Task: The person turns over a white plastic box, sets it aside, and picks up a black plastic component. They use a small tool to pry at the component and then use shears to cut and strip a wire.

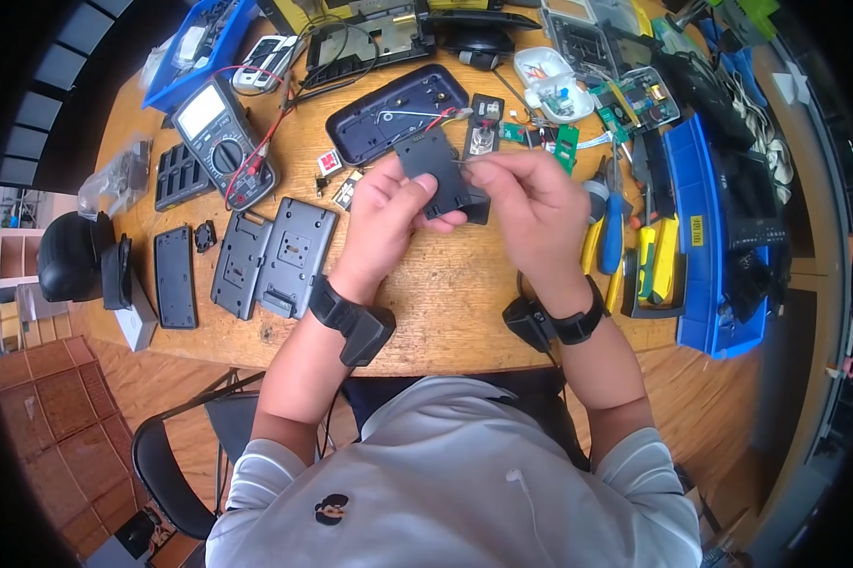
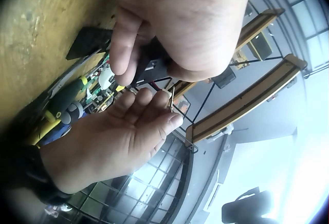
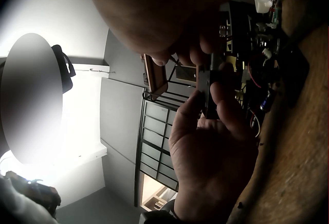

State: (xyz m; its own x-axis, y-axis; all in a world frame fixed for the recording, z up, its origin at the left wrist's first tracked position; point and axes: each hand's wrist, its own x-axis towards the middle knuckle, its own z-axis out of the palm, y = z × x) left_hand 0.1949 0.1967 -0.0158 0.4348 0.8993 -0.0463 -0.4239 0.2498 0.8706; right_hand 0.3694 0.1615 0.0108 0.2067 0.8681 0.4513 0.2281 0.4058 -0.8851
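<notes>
My left hand [image 1: 381, 213] grips a flat black plastic plate [image 1: 428, 159] over the front middle of the table, thumb across its face and fingers beneath. At the plate's right edge, my right hand [image 1: 540, 204] pinches a thin metal piece [image 2: 172, 96] between thumb and fingertips; its exact kind cannot be told. In the right wrist view the plate [image 3: 206, 93] appears edge-on in the left hand's fingers. Just beyond the hands lies a dark blue plastic housing [image 1: 360, 128] with red wires [image 1: 442, 117] by its right end.
A multimeter [image 1: 220, 142] stands left of the hands, near black plastic brackets [image 1: 298, 248] and a black cover [image 1: 174, 275]. Rightward lie a blue-handled screwdriver [image 1: 613, 241], a yellow cutter [image 1: 647, 260], green circuit boards [image 1: 565, 145] and a blue bin [image 1: 696, 237]. The table's front edge [image 1: 426, 371] is close to the body.
</notes>
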